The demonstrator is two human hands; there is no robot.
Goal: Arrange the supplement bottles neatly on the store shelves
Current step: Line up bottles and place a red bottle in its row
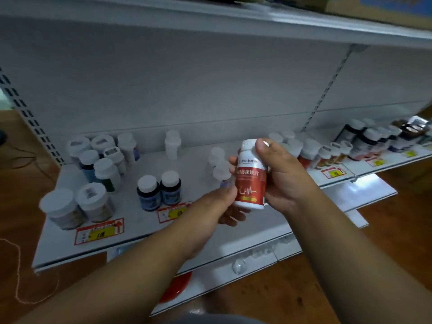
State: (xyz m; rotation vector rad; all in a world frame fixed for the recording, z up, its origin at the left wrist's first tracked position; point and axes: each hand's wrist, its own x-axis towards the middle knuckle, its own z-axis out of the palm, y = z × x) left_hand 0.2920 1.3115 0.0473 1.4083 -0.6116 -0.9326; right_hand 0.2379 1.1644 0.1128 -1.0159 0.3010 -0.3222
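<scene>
Our left hand (224,202) and right hand (280,174) clasp red bottle (250,176) | we'd turn label outward, set it upright on shelf (131,232).

White back panel (187,73) (slotted uprights), brown wooden floor (385,230), dim light.

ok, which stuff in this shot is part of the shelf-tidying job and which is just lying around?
Job:
- red bottle, held upright in both hands: left hand, right hand
- two dark blue bottles
- big white-lidded jars
- bottles at the right
- shelf

Lying about:
- price tags
- string on the floor
- red disc under the shelf
- cardboard box up top
</scene>
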